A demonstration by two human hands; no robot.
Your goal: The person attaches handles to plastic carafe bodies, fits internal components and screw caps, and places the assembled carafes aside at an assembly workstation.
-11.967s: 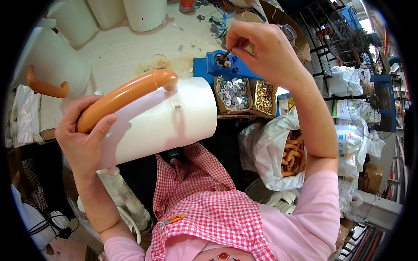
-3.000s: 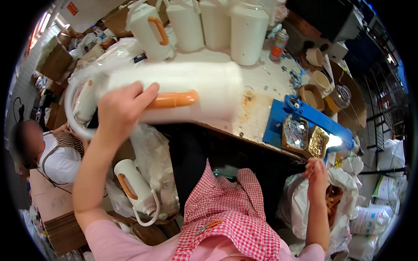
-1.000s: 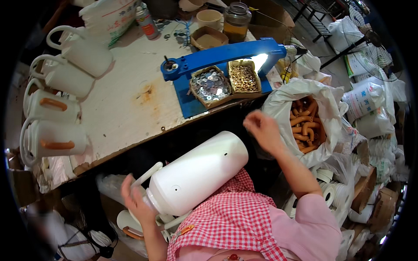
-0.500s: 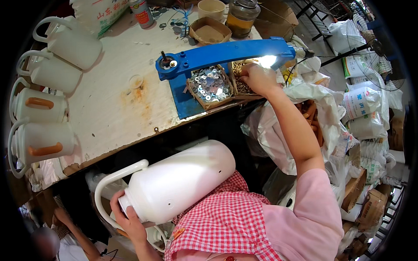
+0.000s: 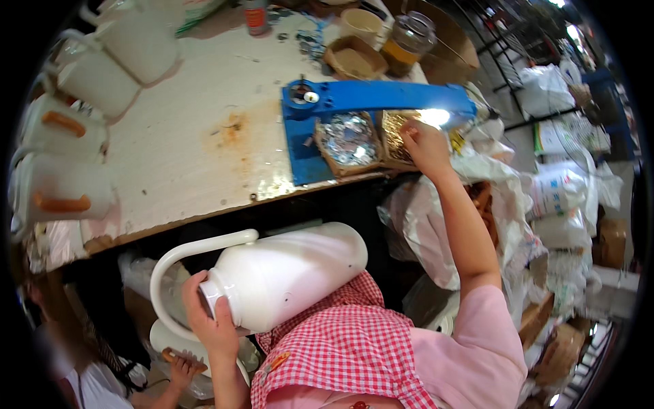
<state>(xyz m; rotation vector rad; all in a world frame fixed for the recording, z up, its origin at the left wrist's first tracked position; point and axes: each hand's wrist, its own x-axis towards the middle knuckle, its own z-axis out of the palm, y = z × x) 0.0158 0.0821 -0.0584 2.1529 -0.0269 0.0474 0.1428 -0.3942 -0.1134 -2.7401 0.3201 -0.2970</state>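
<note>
The left hand (image 5: 214, 326) grips the neck of a white jug (image 5: 300, 276) lying tilted over the lap. The right hand (image 5: 428, 148) is at a box of small gold-coloured pieces (image 5: 394, 129); blur makes it hard to tell whether its fingers pinch any. Beside that box, on the tabletop (image 5: 184, 150), sits a box of silvery washers (image 5: 349, 140).

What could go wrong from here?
The white jug slants over the apron, left grip at its neck; it might roll off.
The right grip is at the box of gold-coloured pieces by the edge of the table; a knock could spill some.
A co-worker's hand beside the left forearm could bump it.
</note>
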